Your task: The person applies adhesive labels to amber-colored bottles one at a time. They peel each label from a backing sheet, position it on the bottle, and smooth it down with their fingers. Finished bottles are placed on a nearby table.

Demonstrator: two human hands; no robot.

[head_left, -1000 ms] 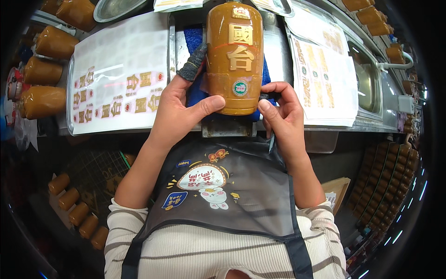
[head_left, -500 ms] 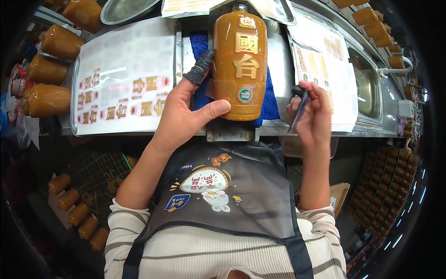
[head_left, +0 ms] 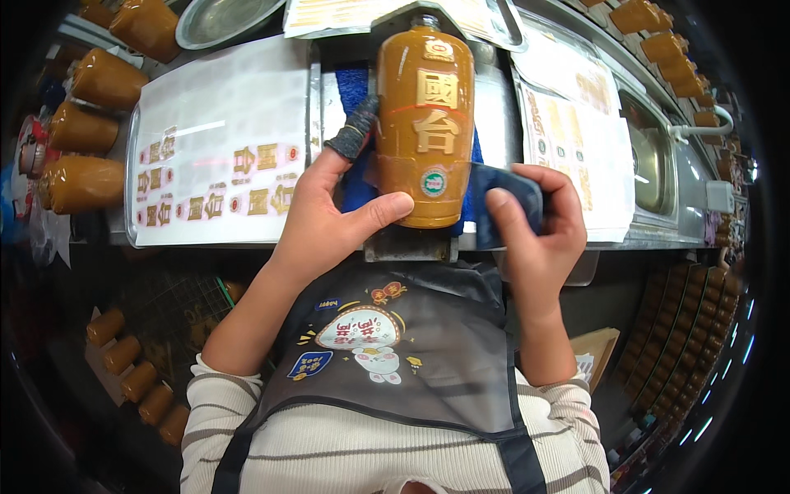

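Note:
A glossy brown bottle [head_left: 395, 123] lies neck-away on a blue cloth [head_left: 352, 87] in front of me. Raised gold characters run down its face, with a round green emblem low on it. My left hand [head_left: 329, 188] grips its left side, thumb on the lower front; a dark grey covering wraps a finger. A thin, see-through film seems to cross the lower part of the bottle. In my right hand [head_left: 539, 226] is a flat dark blue scraper [head_left: 508, 200], pinched between thumb and fingers. Its left edge is at the bottle's lower right side.
To the left, a tray holds a white sheet [head_left: 222, 107] of gold character transfers. More transfer sheets [head_left: 576, 156] lie at the right, beside a metal sink [head_left: 650, 177]. Brown bottles [head_left: 86, 183] line the far left. A metal bowl [head_left: 222, 23] sits at the back.
My right hand has moved left toward the bottle, turning the scraper from nearly edge-on to face-on. The bottle sits slightly lower in view. My left hand keeps its hold.

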